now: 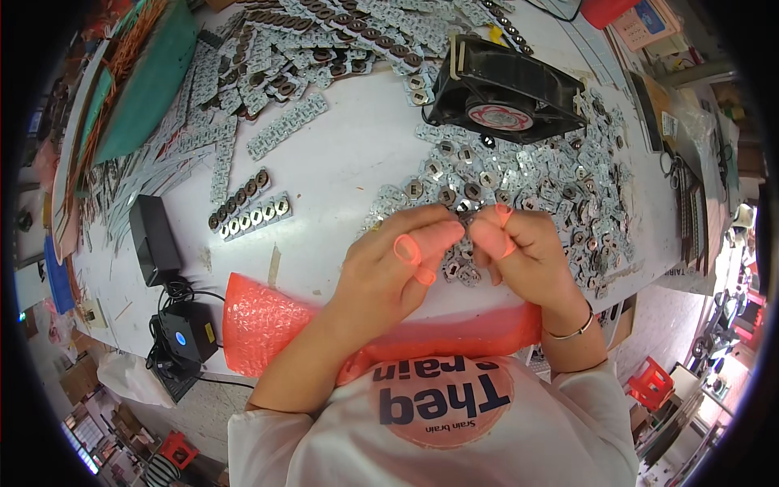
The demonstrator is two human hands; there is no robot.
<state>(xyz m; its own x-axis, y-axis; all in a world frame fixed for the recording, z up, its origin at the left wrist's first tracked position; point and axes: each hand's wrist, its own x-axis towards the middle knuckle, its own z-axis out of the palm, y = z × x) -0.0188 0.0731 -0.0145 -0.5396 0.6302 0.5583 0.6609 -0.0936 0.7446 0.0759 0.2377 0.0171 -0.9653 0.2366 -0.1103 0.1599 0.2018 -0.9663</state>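
Observation:
My left hand (402,260) and my right hand (523,247) meet over the near side of a heap of small circuit boards (560,195) with round metal parts. Both are closed in a pinch, fingertips almost touching. Whatever they hold is small and mostly hidden by the fingers. Orange finger cots (406,249) cover some fingertips of each hand. Two short strips of joined boards lie to the left: one with dark discs (238,200), the other with shiny rings (256,216).
A black fan (507,93) stands behind the heap. Many board strips (284,49) are piled at the back. Left are a green basin (154,81), a black box (154,239) and a cabled black device (188,331). Red bubble wrap (264,325) covers the near table edge.

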